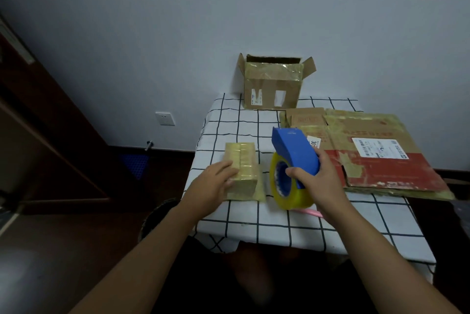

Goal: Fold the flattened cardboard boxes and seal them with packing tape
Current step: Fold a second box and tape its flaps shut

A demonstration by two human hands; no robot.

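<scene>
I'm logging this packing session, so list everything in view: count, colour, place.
small taped box: 1, tan, shiny tape over it, table's near left
tape dispenser: 1, blue, with a yellowish tape roll, table centre
open box: 1, brown, flaps up, far edge by the wall
flattened boxes: a stack, brown and red, table's right
tablecloth: 1, white with black grid
pink strip: 1, beside the roll
wall socket: 1, white
left hand: rests on the small taped box
right hand: grips the tape dispenser

Dim, bluish light — soft focus, edges bowed and dark.
</scene>
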